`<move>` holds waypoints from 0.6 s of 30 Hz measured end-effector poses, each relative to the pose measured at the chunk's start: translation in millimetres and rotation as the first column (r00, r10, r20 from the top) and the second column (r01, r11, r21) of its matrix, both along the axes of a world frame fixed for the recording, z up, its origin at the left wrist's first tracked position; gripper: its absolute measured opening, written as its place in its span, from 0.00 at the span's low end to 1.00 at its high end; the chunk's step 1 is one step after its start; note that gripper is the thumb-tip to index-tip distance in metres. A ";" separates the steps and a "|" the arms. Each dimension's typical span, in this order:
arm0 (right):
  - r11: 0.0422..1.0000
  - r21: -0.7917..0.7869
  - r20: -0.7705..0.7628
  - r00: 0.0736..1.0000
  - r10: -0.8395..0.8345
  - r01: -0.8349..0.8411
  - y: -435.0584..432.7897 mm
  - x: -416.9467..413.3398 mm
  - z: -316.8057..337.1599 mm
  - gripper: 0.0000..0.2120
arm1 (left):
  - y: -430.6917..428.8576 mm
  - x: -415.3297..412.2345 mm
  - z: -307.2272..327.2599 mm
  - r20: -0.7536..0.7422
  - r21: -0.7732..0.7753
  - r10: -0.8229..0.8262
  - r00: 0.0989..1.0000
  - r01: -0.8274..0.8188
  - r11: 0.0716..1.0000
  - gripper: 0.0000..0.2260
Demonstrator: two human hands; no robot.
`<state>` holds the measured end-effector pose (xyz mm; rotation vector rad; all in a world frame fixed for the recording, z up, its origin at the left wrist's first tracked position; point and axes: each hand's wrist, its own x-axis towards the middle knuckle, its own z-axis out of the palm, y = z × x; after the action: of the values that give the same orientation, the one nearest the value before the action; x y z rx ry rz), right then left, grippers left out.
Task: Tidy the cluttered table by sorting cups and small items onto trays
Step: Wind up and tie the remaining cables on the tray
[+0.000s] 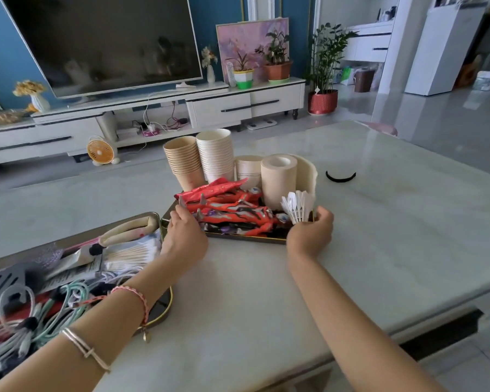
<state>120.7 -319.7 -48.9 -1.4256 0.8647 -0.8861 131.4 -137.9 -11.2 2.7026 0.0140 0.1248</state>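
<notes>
Gripping opposite ends of the tray [246, 238] on the counter [252, 292], the left hand [183, 232] and right hand [311, 233] curl round its rim; cups [214, 154] stand sorted on it, and seemingly only a black hair tie [340, 177] remains loose.

The dark tray [246, 238] lies mid-table, carrying a brown cup stack [184, 162], a white cup stack [215, 154], red toy figures [232, 213] and a white shuttlecock [299, 206]; a silver tray [96, 232] at left holds cables [40, 315].
</notes>
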 end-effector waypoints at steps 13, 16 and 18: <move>0.882 -0.423 -0.264 0.960 0.097 -0.206 -94.2 30.3 -3.7 0.16 | -4.5 -0.4 4.3 -0.057 -0.195 -0.038 0.998 0.027 0.980 0.26; 0.664 -0.585 -0.560 0.824 0.085 -0.466 -130.3 44.8 -1.5 0.23 | 3.3 -0.1 4.3 -0.049 -0.259 -0.017 0.999 0.004 0.966 0.19; 0.527 -0.620 -0.676 0.737 0.016 -0.581 -147.5 53.4 2.6 0.29 | 6.9 -0.4 3.8 -0.059 -0.242 0.000 0.998 -0.014 0.970 0.11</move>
<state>174.1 -467.2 -46.3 -2.7194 0.5817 -0.5108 131.0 -131.0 -7.4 2.4612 0.0532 0.0427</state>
